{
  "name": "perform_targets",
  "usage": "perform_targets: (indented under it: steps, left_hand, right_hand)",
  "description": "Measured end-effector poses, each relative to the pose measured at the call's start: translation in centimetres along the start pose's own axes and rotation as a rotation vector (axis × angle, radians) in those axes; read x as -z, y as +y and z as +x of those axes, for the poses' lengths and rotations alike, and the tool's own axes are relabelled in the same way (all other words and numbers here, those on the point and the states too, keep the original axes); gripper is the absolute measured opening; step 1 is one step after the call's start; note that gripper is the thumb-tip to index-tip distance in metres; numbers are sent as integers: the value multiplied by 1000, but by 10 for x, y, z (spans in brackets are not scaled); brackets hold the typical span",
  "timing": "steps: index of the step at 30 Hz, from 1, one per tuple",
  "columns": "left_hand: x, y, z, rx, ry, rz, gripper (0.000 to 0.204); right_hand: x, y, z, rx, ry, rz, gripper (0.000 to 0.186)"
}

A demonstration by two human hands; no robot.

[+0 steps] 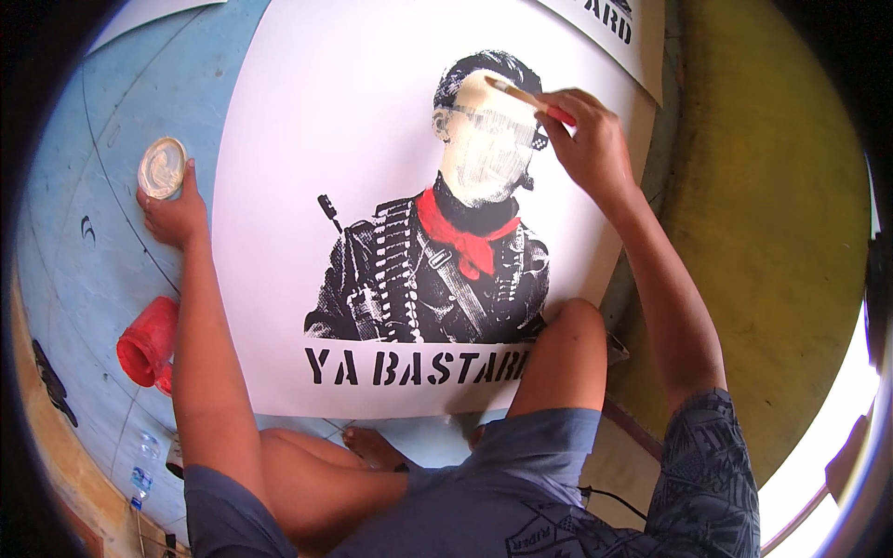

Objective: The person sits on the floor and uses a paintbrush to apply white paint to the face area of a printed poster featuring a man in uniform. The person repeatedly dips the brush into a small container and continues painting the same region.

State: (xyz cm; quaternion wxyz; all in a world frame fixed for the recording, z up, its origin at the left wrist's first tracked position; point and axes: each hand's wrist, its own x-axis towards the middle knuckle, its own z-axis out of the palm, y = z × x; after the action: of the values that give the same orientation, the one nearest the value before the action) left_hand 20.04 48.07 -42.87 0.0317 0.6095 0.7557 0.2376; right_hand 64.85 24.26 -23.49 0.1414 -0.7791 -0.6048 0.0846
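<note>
A large white poster (288,186) lies on the floor in front of me, printed in black with a uniformed figure wearing a red scarf (465,244). Cream paint covers the figure's head area (484,153), and some black print shows through it. My right hand (595,139) grips a paintbrush (528,99) by its red handle, its bristles at the top of the painted area. Off the poster's left edge, my left hand (175,216) holds a small round tub (163,167) with cream paint inside, tilted so that its opening faces up.
A red paint-stained container (149,342) lies tipped on the blue floor (102,214) by my left forearm. Below it is a clear plastic bottle (144,462). Another printed sheet (605,42) overlaps at the top right. A yellow-green surface (753,232) runs along the right. My knee (572,325) rests over the poster's lower edge.
</note>
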Motion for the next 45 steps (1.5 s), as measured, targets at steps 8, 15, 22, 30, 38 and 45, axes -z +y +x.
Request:
perform_targets:
  steps: [8,15,22,30,38,45]
  left_hand:
    - [-4,0,-3,8,20,38,101]
    - [-6,-8,-2,0,55,82,102]
    - [-6,-2,0,13,-15,28,102]
    - [-4,-7,3,3,-12,3,104]
    - [-7,-6,3,34,-8,50,102]
    - [1,2,0,34,-44,29,99]
  right_hand:
    - [-31,-14,-11,84,-118,-3,25]
    - [9,-55,-63,36,-344,167,28]
    - [5,7,-29,-46,-83,29,22]
    - [2,-29,-95,51,-323,92,24]
    - [24,30,-29,-64,-11,-48,24]
    - [4,36,-16,-110,-11,-31,22]
